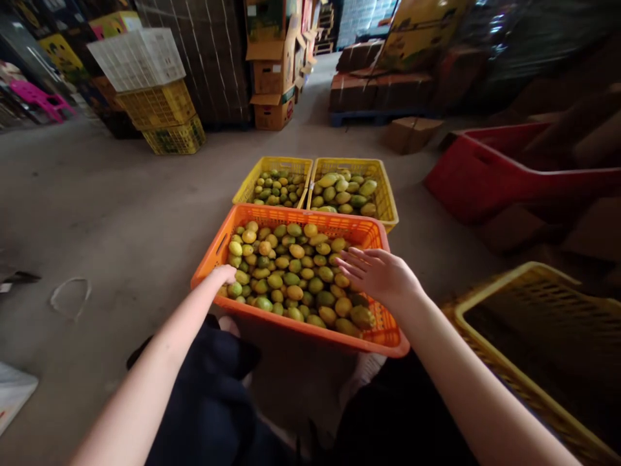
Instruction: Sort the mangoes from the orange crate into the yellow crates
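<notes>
A large orange crate (301,216) full of green and yellow fruit (292,278) sits in front of my legs. My left hand (226,274) is at the crate's left side, beside the fruit; its fingers are mostly hidden, so whether it holds anything is unclear. Over the right part of the crate, my right hand (373,272) is open with fingers stretched toward the fruit and nothing in it. Behind the orange crate stand two yellow crates, the left one (250,179) with smaller fruit and the right one (385,188) with larger fruit.
An orange-yellow crate (514,275) is at the lower right, a red bin (475,171) beyond it. Stacked yellow and white crates (158,103) stand back left. Cardboard boxes (268,77) and a loaded blue pallet (361,118) are behind. A loop of strap (72,298) lies left.
</notes>
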Available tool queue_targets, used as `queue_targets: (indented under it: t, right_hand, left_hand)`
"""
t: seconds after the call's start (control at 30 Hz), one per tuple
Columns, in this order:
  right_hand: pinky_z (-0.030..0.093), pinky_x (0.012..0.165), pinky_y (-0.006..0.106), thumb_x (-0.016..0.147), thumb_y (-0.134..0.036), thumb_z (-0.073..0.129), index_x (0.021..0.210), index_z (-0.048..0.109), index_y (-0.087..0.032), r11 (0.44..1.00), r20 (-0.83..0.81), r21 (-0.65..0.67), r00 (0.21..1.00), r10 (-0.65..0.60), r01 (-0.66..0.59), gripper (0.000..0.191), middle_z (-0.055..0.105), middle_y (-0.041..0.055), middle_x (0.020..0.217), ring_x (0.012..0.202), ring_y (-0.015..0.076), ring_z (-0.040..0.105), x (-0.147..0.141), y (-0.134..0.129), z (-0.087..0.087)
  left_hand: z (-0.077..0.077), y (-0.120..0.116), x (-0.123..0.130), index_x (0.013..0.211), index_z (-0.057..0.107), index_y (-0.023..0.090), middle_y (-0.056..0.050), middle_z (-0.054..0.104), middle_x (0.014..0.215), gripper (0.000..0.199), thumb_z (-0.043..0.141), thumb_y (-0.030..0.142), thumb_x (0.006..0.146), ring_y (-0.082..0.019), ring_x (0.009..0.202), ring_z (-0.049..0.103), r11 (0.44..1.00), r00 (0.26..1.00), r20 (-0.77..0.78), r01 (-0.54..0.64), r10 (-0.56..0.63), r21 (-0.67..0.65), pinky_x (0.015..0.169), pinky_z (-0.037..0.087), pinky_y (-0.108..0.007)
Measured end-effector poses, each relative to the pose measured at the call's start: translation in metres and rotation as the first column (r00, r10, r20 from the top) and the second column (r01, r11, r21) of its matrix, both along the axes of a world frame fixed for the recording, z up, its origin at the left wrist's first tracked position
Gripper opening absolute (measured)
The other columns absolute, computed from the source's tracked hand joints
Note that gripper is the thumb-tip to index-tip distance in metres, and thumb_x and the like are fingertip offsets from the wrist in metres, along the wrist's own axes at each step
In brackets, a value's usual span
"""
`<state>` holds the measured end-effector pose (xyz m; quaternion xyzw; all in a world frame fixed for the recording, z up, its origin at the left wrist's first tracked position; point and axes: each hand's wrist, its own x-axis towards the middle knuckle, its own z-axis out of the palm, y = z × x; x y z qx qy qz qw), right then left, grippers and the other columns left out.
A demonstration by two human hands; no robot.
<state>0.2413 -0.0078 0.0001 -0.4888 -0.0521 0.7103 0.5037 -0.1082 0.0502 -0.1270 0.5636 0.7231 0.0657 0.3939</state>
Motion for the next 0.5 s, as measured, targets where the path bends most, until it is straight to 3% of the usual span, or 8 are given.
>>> queue_targets:
  t: [0.13,0.2,0.27,0.37,0.5]
  right_hand:
    - [0.056,0.066,0.032,0.074,-0.007,0.042,0.079,0.060,-0.017,0.997,0.117,0.061,0.992,-0.055,0.048,0.021,0.068,0.0087,0.078,0.078,0.0217,0.067,0.009,0.005,0.002]
    - [0.055,0.066,0.031,0.075,-0.007,0.040,0.075,0.060,-0.017,0.997,0.139,0.058,0.989,-0.054,0.046,0.022,0.068,0.0082,0.075,0.077,0.0209,0.068,0.013,0.006,0.002]
    - [0.055,0.064,0.031,0.078,-0.009,0.038,0.073,0.060,-0.018,0.999,0.125,0.047,0.992,-0.020,0.015,0.024,0.068,0.0089,0.075,0.074,0.0203,0.068,0.015,0.007,0.001]
    - [0.055,0.062,0.032,0.081,-0.011,0.035,0.073,0.060,-0.017,0.999,0.095,0.022,0.995,0.036,-0.038,0.027,0.069,0.0102,0.076,0.071,0.0207,0.068,0.017,0.008,-0.003]
    - [0.054,0.062,0.031,0.080,-0.011,0.038,0.077,0.062,-0.015,1.000,0.045,0.003,0.999,0.021,-0.021,0.024,0.069,0.0114,0.078,0.069,0.0207,0.067,0.020,0.014,-0.008]
  left_hand:
    - [-0.012,0.015,-0.002,0.114,0.055,0.014,-0.020,0.046,0.130,0.037,0.060,0.019,0.077,-0.037,0.127,0.037,0.988,0.955,-0.288,-0.022,0.065,0.150,0.102,0.032,-0.048]
    - [-0.016,0.026,0.000,0.126,0.046,0.013,-0.023,0.028,0.143,0.051,0.059,0.015,0.077,-0.041,0.134,0.023,0.979,0.920,-0.385,0.004,0.077,0.205,0.106,0.025,-0.051]
    - [-0.022,0.039,0.003,0.132,0.040,0.015,-0.022,0.018,0.148,0.060,0.060,0.015,0.075,-0.042,0.134,0.019,0.975,0.890,-0.451,0.040,0.065,0.219,0.105,0.024,-0.052]
    - [-0.031,0.054,0.008,0.131,0.041,0.018,-0.020,0.021,0.148,0.063,0.063,0.018,0.073,-0.043,0.132,0.021,0.976,0.860,-0.510,0.093,0.020,0.195,0.102,0.028,-0.053]
    - [-0.037,0.059,0.010,0.127,0.046,0.017,-0.021,0.029,0.145,0.053,0.058,0.019,0.076,-0.041,0.133,0.018,0.975,0.837,-0.547,0.130,-0.010,0.180,0.102,0.026,-0.052]
